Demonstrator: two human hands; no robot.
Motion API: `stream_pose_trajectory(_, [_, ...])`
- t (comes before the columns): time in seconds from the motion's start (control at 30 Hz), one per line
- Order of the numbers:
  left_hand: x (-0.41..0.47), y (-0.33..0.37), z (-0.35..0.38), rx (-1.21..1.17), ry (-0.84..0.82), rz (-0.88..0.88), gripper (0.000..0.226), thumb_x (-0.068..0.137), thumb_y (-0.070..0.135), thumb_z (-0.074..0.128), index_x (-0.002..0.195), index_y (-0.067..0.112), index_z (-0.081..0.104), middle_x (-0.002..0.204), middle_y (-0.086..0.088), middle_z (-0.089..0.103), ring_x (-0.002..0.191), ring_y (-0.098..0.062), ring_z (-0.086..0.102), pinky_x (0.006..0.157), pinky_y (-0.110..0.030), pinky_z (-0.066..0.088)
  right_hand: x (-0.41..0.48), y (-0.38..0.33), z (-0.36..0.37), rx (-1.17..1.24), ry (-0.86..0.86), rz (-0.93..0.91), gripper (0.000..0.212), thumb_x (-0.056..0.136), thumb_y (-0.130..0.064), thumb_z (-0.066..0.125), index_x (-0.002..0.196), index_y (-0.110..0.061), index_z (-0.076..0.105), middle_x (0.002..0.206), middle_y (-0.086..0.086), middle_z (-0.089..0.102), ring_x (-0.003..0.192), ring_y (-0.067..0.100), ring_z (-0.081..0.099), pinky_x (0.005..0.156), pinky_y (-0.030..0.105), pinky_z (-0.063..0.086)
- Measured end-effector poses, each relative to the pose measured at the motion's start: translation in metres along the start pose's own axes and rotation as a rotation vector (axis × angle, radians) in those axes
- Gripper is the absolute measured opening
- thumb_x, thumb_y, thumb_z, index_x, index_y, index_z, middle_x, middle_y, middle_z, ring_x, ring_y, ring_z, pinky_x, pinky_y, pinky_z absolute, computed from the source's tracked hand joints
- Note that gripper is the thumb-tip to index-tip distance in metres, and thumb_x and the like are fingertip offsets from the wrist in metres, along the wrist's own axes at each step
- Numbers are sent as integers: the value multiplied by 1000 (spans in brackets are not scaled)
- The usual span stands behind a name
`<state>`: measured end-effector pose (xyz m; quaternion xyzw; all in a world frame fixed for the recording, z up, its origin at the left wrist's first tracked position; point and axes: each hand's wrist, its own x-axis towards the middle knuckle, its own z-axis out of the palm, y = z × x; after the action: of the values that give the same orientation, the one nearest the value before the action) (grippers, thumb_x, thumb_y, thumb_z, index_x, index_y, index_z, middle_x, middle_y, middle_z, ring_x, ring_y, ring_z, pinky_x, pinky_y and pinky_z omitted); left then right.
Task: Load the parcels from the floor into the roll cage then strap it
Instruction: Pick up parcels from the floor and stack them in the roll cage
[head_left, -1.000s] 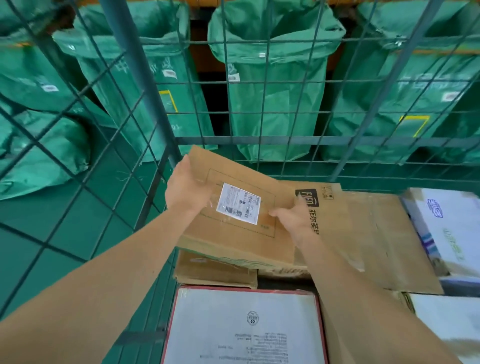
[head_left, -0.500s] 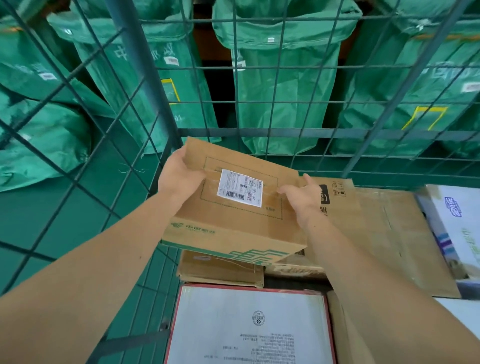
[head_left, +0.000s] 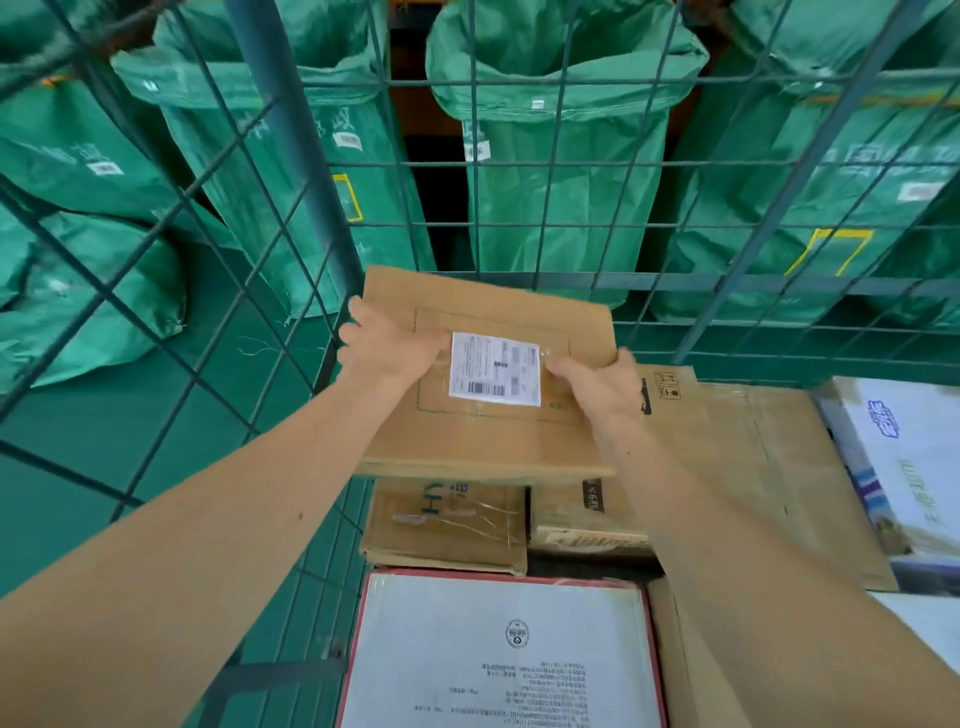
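Left hand (head_left: 387, 345) and right hand (head_left: 597, 387) clasp opposite edges of the flat cardboard parcel (head_left: 493, 441), thumbs on top. It sits over the stacked boxes (head_left: 447, 525) in the roll cage (head_left: 296, 156) corner. Probably light and stiff — edge grip suits.

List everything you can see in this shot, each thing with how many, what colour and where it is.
held parcel: one, brown cardboard, over the boxes near the cage's far left corner
label: one, white, on the held parcel's top
roll cage: one, dark teal mesh, around the boxes
cardboard boxes: at least three, brown, under and right of the held parcel
white boxes: at least two, one red-edged nearest, one blue-printed right
sacks: at least five, green, beyond the mesh
left hand: grips the parcel's left edge
right hand: grips its right edge
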<state>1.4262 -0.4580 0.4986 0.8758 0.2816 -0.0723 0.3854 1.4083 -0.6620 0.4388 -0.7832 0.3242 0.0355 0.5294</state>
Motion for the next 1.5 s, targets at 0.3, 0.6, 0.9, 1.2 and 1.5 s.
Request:
stream_pose_trajectory(0.3, [-33, -24, 46, -247, -217, -266, 117, 84, 38, 73, 144, 46, -27, 153, -15, 32, 117, -40, 54, 82, -55, 55, 27, -24, -44, -695, 183, -262, 93, 83, -62, 55, 158, -27, 14, 163, 7, 20, 151, 28, 15, 118, 61, 1])
stream_pose_trajectory(0.6, [-55, -46, 93, 202, -342, -50, 76, 81, 42, 70, 144, 17, 35, 141, -14, 42, 122, -34, 50, 102, -50, 45, -11, 66, -50, -700, -26, -94, 119, 72, -62, 75, 158, -32, -1, 166, 9, -13, 153, 27, -9, 118, 63, -2])
stream_pose_trajectory(0.9, [-67, -53, 76, 212, -280, 10, 81, 73, 57, 75, 140, 22, 45, 132, -15, 41, 90, -27, 52, 90, -45, 54, -39, 75, -45, -127, -57, 191, 137, 71, -28, 88, 156, -26, -19, 157, 20, 15, 132, 38, 43, 110, 48, 39])
stream_pose_trajectory(1.2, [-29, -109, 42, 72, -38, -209, 61, 89, 24, 64, 141, 9, 37, 133, -21, 36, 88, -31, 41, 91, -40, 48, -50, 33, 37, -248, -313, -218, 98, 74, -27, 84, 155, -29, 28, 161, 2, 23, 145, 23, 31, 109, 35, 36])
stream_pose_trajectory(1.5, [-2, -160, 77, 33, -145, -280, 44, 90, 10, 51, 133, 5, 43, 133, -17, 50, 112, -32, 50, 90, -33, 44, -46, 73, 89, -966, -406, -323, 98, 76, -18, 78, 154, -37, 22, 161, 6, 16, 143, 30, 32, 96, 41, 52])
